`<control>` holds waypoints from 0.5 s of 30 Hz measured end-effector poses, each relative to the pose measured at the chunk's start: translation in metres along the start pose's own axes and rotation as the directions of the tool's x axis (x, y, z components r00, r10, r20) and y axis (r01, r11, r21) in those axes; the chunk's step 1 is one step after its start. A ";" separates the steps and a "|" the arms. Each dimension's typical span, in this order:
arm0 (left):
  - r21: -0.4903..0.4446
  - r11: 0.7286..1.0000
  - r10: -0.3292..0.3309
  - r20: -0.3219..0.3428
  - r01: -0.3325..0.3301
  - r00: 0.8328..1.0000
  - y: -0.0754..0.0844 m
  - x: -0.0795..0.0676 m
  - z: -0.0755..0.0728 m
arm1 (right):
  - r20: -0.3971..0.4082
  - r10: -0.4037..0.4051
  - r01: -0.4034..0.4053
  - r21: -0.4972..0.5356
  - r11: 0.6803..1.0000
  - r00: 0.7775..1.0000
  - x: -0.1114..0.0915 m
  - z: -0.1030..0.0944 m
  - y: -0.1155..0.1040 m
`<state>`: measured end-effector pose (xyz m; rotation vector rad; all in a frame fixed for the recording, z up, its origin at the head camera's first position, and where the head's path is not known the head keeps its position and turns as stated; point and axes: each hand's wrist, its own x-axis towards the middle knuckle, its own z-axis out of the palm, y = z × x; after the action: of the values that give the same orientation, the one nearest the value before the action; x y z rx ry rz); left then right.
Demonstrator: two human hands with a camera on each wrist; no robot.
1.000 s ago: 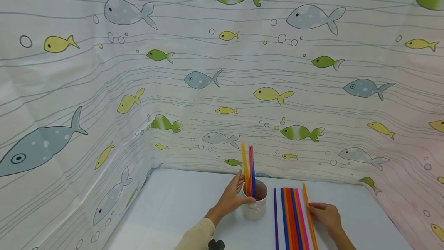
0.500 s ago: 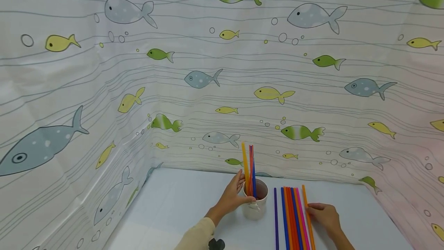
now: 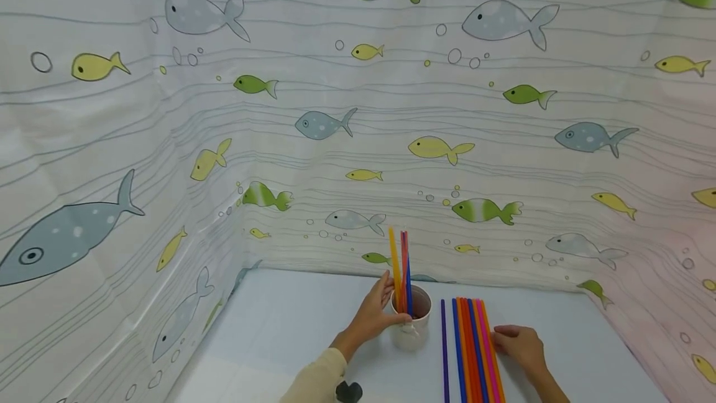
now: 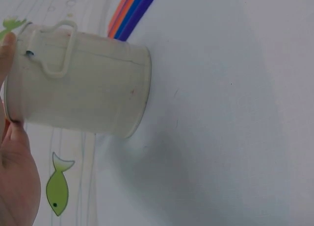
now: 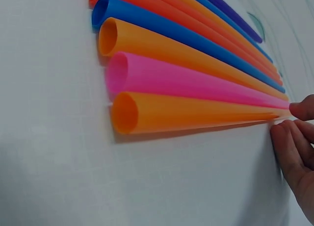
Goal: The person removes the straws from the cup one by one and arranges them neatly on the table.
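Observation:
My left hand (image 3: 371, 317) grips a white metal mug (image 3: 411, 336) near its rim, thumb on the near side and fingers behind. The mug stands upright on the table. Several straws lean inside it, among them a yellow-orange straw (image 3: 394, 266) and a blue one (image 3: 409, 294). In the left wrist view the mug's small handle (image 4: 71, 49) shows. My right hand (image 3: 523, 350) pinches an orange straw (image 5: 196, 111) between thumb and fingers, toward its far end. That straw lies alongside a pink straw (image 5: 186, 84) at the right end of a row on the table.
The row holds several more straws, with a blue straw (image 3: 460, 353) at its left end. A purple straw (image 3: 445, 353) lies a little apart, between mug and row. Fish-printed sheeting (image 3: 358, 79) rises behind and beside the white table (image 3: 291, 316).
The orange straw at my right hand has moved left, from slightly apart to right beside the pink straw. My right hand has shifted slightly left with it. The left hand stays on the mug.

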<state>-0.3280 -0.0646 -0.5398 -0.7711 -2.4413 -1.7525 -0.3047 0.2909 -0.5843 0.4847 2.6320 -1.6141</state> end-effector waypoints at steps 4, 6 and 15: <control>-0.002 1.000 0.003 -0.001 -0.003 1.000 0.001 0.001 0.001 | -0.019 0.006 -0.006 0.009 1.000 1.000 -0.001 -0.001 -0.002; 0.006 1.000 0.002 -0.002 -0.002 1.000 0.001 0.001 0.001 | -0.031 0.011 -0.010 0.015 1.000 0.999 -0.001 -0.001 -0.002; 0.014 1.000 -0.003 0.000 0.003 1.000 -0.001 0.002 0.001 | -0.065 -0.074 0.074 0.002 0.997 0.995 -0.003 -0.004 -0.006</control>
<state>-0.3301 -0.0636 -0.5407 -0.7667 -2.4535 -1.7340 -0.3027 0.2913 -0.5766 0.4529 2.7254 -1.6519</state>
